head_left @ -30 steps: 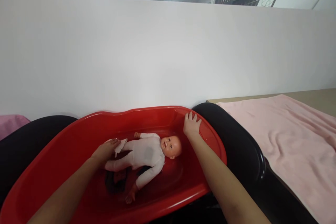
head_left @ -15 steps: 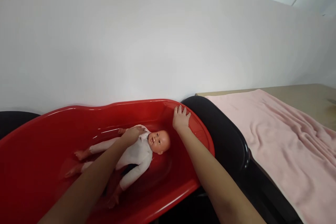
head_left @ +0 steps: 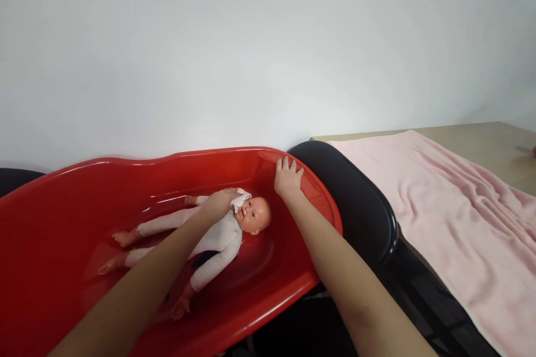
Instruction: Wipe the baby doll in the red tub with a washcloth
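A baby doll point(head_left: 218, 237) with a pale soft body and a bare plastic head lies on its back in a red baby bathtub point(head_left: 268, 307), its head toward the right end. My left hand point(head_left: 221, 204) is closed over the doll's upper chest. From its fingers a small white cloth point(head_left: 241, 199) sticks out against the doll's cheek and mouth. The undersides of those fingers are hidden. At the tub's right end, my right hand point(head_left: 288, 175) rests on the inner slope near the rim, fingers spread and holding nothing.
Right of the tub stands a black folding chair point(head_left: 355, 201), its back touching the rim. Beyond it a pink blanket point(head_left: 452, 201) covers part of a tan table point(head_left: 473, 134). A white wall point(head_left: 209, 56) rises behind the tub. Another black edge point(head_left: 17, 179) shows at far left.
My left hand has moved right, from the doll's chest toward its face, and the white cloth now touches the cheek. My right hand stays at the tub's end. The view has tilted slightly.
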